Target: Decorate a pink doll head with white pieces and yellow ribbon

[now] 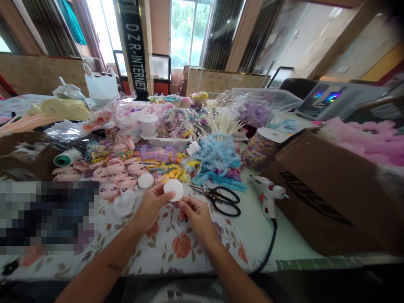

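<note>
A flat white round disc [174, 189] is pinched at its left edge between the thumb and fingers of my left hand [150, 207]. Just below the disc's lower right edge, my right hand [198, 215] has its thumb and fingertips pressed together; what they hold, if anything, is too small to make out. More white discs [145, 181] lie beyond my left hand, with a crumpled white piece [124, 204] nearer to me. Black-handled scissors [224, 201] rest to the right of my right hand, blades pointing left.
Pink doll heads [117, 176] with printed eyes lie at the left. Light blue frilly trim [217, 153] is heaped beyond the scissors. A white glue gun [267, 193] stands at the right, beside a large cardboard box [328, 189]. Flowered cloth [181, 246] covers the table.
</note>
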`<state>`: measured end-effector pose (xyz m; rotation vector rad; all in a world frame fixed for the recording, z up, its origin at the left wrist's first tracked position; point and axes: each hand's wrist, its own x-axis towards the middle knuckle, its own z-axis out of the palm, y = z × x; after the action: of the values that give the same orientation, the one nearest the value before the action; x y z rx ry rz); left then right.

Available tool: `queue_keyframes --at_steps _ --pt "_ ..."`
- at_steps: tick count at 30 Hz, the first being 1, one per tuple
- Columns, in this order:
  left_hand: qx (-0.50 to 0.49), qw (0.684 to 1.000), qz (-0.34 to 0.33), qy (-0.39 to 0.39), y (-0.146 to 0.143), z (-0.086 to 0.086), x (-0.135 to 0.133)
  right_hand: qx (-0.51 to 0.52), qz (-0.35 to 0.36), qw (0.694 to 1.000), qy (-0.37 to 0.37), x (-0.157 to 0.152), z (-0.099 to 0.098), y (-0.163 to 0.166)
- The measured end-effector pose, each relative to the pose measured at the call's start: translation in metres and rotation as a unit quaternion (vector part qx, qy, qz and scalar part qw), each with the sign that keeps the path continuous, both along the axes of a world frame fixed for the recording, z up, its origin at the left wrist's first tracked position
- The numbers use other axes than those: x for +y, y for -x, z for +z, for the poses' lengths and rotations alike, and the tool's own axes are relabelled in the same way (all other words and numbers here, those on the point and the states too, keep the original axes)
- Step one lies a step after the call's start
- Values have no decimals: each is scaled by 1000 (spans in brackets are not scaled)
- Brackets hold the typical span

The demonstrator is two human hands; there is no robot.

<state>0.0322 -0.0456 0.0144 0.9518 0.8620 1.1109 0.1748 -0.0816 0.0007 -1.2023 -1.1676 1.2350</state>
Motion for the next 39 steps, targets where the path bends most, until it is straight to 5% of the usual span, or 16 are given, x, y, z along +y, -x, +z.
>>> queue_keyframes --at_steps 8,17,24,34,39 --pt "-34 999 -4 19 -2 -2 2 -42 -12 998 -33 -1 -4 1" --pt "46 998 -2 -48 -6 3 -4 28 20 999 34 6 -1 -11" --pt "42 998 13 -50 -9 4 -6 -1 -66 998 -10 -5 2 3" --pt "-13 999 42 -13 -14 -2 -4 83 -93 992 -8 -4 -1 15" --pt "2 999 41 10 -14 0 -2 53 -38 998 -14 -6 -1 -9"
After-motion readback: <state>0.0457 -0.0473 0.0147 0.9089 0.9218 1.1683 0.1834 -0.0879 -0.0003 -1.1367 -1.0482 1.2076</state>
